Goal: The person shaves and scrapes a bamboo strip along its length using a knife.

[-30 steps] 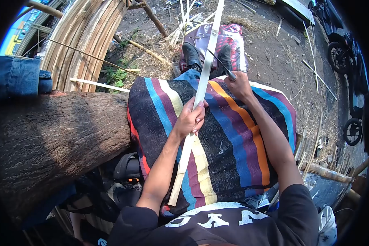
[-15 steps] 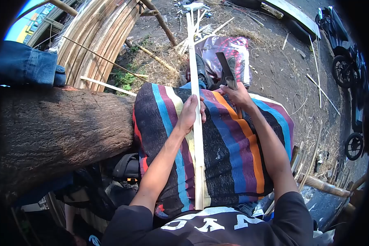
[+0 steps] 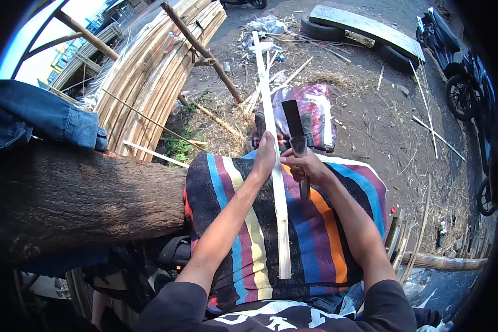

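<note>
A long pale bamboo strip (image 3: 278, 191) runs from near my lap out past my knees, its near end darker and jointed. My left hand (image 3: 266, 157) is closed around the strip about midway along. In my right hand (image 3: 309, 167) is a knife with a broad dark blade (image 3: 292, 118), pointing away from me and raised close to the strip's right side. The handle's lower end shows beneath my fist. A striped cloth (image 3: 227, 221) covers my lap under both hands.
To the left lies a thick log (image 3: 88, 196), with a denim sleeve (image 3: 44, 119) above it. Stacked bamboo strips (image 3: 155, 77) lean at upper left. A board on tyres (image 3: 365, 30) and motorbikes (image 3: 462, 91) are at right. A plastic sack (image 3: 321, 127) lies beyond my knees.
My right hand has brought the knife left, closer to the strip, with its blade lower in view. My left hand still grips the strip, which has shifted away from my body. The view has tilted upward.
</note>
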